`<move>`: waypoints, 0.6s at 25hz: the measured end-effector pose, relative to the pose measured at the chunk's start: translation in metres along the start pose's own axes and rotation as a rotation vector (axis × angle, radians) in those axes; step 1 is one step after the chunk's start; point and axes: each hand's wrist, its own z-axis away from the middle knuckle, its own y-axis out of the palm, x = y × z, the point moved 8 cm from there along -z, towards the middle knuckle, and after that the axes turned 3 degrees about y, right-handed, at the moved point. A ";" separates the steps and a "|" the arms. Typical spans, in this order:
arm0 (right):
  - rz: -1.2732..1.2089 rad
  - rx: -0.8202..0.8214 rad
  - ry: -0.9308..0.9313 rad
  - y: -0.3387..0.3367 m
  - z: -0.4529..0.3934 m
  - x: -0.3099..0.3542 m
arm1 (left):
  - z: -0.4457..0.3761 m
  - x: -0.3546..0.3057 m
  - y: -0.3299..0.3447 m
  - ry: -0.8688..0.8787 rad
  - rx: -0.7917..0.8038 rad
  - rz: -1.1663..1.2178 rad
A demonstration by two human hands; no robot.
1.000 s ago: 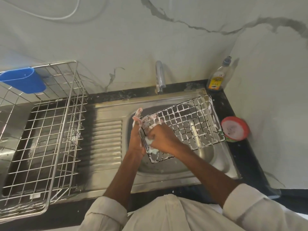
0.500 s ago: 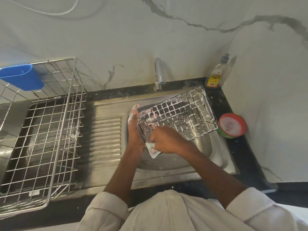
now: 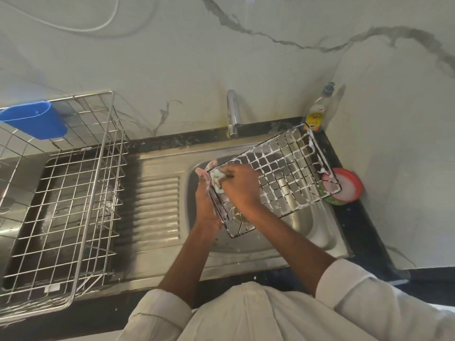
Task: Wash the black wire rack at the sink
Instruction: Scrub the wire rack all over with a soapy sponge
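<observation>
The black wire rack (image 3: pixel 288 173), covered in white soap foam, is held tilted over the steel sink basin (image 3: pixel 317 232). My left hand (image 3: pixel 205 200) holds the rack's left edge, its fingers foamy. My right hand (image 3: pixel 240 185) grips a pale green sponge (image 3: pixel 216 177) and presses it on the rack's upper left corner. The rack's far right corner reaches over the counter beside the sink.
A tap (image 3: pixel 232 112) stands behind the basin. A dish soap bottle (image 3: pixel 317 112) is in the back right corner, and a red-rimmed soap tub (image 3: pixel 344 185) sits on the black counter. A large steel dish basket (image 3: pixel 61 205) with a blue cup (image 3: pixel 34 121) fills the left.
The right hand with the sponge moved up from the rack's lower left edge to its upper left corner. The rack shifted slightly; the left hand kept hold of its edge.
</observation>
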 end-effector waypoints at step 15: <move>-0.147 -0.061 0.195 -0.007 -0.002 -0.021 | 0.001 0.016 0.005 -0.080 -0.007 -0.073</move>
